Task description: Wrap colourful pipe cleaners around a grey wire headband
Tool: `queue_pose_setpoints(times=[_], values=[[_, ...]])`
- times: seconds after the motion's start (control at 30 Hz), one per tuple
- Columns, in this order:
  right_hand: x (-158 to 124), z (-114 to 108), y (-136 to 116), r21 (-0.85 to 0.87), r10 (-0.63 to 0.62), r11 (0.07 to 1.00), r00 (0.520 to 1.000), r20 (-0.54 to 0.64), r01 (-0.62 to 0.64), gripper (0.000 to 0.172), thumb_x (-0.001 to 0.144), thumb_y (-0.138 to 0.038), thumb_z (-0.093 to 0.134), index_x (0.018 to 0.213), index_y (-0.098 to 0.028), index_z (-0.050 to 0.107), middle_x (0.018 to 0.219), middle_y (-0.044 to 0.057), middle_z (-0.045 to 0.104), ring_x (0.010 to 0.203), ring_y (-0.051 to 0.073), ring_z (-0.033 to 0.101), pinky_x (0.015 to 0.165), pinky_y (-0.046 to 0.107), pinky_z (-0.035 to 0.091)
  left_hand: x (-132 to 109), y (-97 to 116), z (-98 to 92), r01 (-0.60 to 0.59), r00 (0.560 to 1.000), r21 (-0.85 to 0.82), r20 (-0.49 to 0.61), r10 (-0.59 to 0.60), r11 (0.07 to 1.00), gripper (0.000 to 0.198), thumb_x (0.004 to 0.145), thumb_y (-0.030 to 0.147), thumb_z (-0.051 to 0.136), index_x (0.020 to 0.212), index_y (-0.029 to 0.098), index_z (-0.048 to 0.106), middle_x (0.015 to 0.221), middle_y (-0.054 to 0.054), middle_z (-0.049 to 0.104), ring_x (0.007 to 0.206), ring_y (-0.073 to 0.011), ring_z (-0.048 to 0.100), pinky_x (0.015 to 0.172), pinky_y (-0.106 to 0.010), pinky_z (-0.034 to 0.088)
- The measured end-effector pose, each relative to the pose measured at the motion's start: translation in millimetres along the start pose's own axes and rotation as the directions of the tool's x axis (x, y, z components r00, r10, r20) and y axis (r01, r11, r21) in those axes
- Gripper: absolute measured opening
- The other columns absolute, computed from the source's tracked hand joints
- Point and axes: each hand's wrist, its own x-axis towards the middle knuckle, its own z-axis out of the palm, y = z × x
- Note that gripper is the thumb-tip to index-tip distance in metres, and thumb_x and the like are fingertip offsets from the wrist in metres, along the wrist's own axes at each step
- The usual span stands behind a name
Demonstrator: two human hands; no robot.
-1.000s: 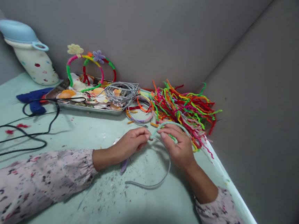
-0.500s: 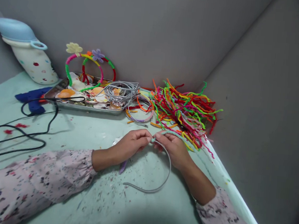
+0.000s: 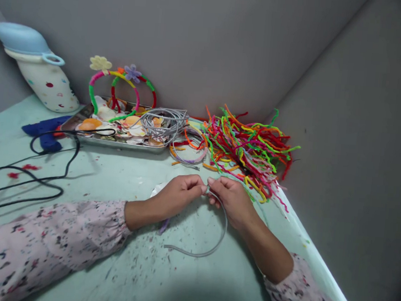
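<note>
A thin grey headband [image 3: 223, 234] curves down from between my two hands, its free end pointing left above the table. My left hand [image 3: 178, 196] is closed, thumb and fingers pinching the band near its middle. Past its wrist hangs a short purple fuzzy end [image 3: 164, 226]; the rest is hidden by the hand. A pale green pipe cleaner [image 3: 207, 189] is wound round the band between my fingertips. My right hand [image 3: 235, 201] pinches this pipe cleaner close to the band, and its loose length trails blurred behind the hand to the right.
Behind my hands lie a heap of colourful pipe cleaners [image 3: 250, 141] and a metal tray [image 3: 127, 147] of shells, with grey bands and two flower-topped headbands on it. At left are a blue glue gun [image 3: 44, 130], its black cable [image 3: 43, 181] and a bottle [image 3: 48, 83].
The pale green pipe cleaner's loose length has swung lower behind my right hand. Both hands stay pinched together at the band, which has shifted only slightly.
</note>
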Motion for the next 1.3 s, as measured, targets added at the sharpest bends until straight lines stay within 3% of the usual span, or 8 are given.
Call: queue_pose_setpoints(times=[0.53,0.67,0.83,1.03,1.3], values=[[-4.0,6.9,0.9,-0.180,-0.124,0.979,0.980,-0.158,0.095,0.037,0.082,-0.046,0.056,0.058,-0.019,0.050,0.047,-0.004,0.050,0.043,0.009,0.042,0.044,0.023,0.032,2.5,-0.2,-0.3,-0.001,1.000,0.051,-0.006,0.002,0.999,0.018,0.083,0.027,0.048,0.070,0.015,0.054,0.063,0.004,0.046,0.058,-0.0085,0.037,0.056,-0.022,0.029],[-1.9,6.6,2.3,-0.139,-0.108,0.986,0.985,-0.135,0.089,0.037,0.082,-0.046,0.057,0.059,-0.019,0.050,0.047,-0.004,0.050,0.043,0.009,0.042,0.044,0.022,0.033,3.8,-6.1,0.1,-0.011,1.000,0.037,0.010,0.011,0.999,0.020,0.084,0.029,0.047,0.071,0.015,0.053,0.063,0.004,0.045,0.059,-0.0090,0.038,0.057,-0.022,0.030],[2.6,3.6,9.0,0.002,-0.043,0.999,0.999,-0.007,0.043,0.038,0.083,-0.051,0.055,0.063,-0.018,0.050,0.049,-0.004,0.053,0.041,0.008,0.043,0.042,0.021,0.032,3.5,-8.5,0.8,-0.021,1.000,0.026,-0.005,0.022,0.999,0.023,0.085,0.033,0.046,0.072,0.016,0.053,0.066,0.003,0.051,0.064,-0.0102,0.044,0.063,-0.022,0.035],[3.9,1.5,15.1,0.115,-0.048,0.993,0.996,0.077,0.039,0.035,0.084,-0.050,0.054,0.070,-0.018,0.054,0.052,-0.003,0.056,0.042,0.008,0.043,0.043,0.020,0.032,3.2,-8.2,1.2,-0.011,1.000,-0.068,-0.029,0.009,0.998,0.022,0.086,0.032,0.046,0.075,0.015,0.056,0.067,0.002,0.054,0.063,-0.0101,0.046,0.064,-0.023,0.037],[0.6,4.2,14.8,0.029,-0.131,0.991,0.990,-0.043,0.132,0.028,0.083,-0.041,0.058,0.067,-0.018,0.054,0.049,-0.005,0.051,0.045,0.009,0.042,0.046,0.022,0.034,3.7,-5.1,0.6,0.083,0.996,-0.041,-0.024,-0.084,0.996,0.023,0.086,0.032,0.045,0.080,0.015,0.060,0.053,0.007,0.036,0.047,-0.0071,0.028,0.048,-0.022,0.025]])
